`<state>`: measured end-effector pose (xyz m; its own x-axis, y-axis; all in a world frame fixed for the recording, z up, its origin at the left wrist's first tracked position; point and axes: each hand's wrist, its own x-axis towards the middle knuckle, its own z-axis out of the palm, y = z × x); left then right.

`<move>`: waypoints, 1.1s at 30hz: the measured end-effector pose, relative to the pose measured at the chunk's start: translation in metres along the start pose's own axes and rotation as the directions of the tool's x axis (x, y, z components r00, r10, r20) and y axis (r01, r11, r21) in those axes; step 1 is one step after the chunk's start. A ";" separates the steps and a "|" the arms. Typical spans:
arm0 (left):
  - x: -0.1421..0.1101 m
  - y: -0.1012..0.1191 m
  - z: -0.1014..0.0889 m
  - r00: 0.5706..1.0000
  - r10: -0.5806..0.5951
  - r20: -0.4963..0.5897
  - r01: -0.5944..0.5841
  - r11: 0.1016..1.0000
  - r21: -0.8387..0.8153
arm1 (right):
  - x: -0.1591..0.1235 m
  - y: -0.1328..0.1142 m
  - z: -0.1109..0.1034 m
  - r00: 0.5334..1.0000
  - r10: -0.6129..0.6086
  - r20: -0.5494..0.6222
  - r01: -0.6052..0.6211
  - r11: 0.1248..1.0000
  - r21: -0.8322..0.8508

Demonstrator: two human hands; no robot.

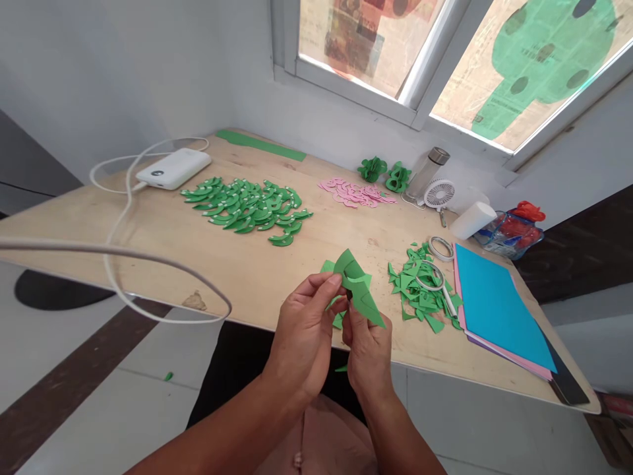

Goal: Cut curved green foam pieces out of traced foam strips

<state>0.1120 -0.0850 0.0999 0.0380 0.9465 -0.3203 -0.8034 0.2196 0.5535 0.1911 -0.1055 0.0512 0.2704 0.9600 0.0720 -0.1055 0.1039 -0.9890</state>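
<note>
My left hand (304, 326) pinches a sheet of green paper (366, 302) between thumb and fingers, above the table's front edge. Curved lines mark the paper, and a curved cut opens in its middle. Close on the right, my right hand (370, 346) is closed below the paper, its fingers curled. A small dark part shows between the two hands; the paper and fingers hide the rest of it. More green paper lies on the table behind and under my hands. To the right is a heap of green paper scraps (420, 290) with a magnifying glass (431, 276) on top.
Crescent-shaped green cutouts (247, 204) lie at the left, near a white power bank (174, 168) with a looping cable (116, 247). Pink cutouts (353, 192), green paper ornaments (372, 169), a bottle (428, 173) and a small fan (439, 193) stand further back. Coloured sheets (499, 307) lie right.
</note>
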 end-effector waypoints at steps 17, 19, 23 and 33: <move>0.019 0.006 -0.010 0.996 0.070 -0.049 -0.066 0.995 0.078 | 0.009 0.004 -0.014 0.977 0.203 -0.070 -0.190 0.968 0.162; 0.021 0.006 -0.012 0.993 0.095 -0.067 -0.088 0.991 0.100 | 0.011 0.000 -0.017 0.971 0.217 -0.097 -0.195 0.961 0.198; 0.022 0.005 -0.015 0.991 0.113 -0.066 -0.104 0.986 0.133 | 0.013 -0.005 -0.018 0.975 0.210 -0.077 -0.188 0.956 0.224; 0.017 0.001 -0.018 1.000 0.029 -0.002 -0.028 0.972 0.233 | 0.017 -0.007 -0.009 0.976 0.173 -0.132 -0.150 0.975 0.165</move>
<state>0.1006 -0.0726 0.0808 0.0131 0.9521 -0.3056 -0.6434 0.2420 0.7263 0.2053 -0.0926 0.0578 0.3720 0.9208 -0.1174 -0.3008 0.0000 -0.9537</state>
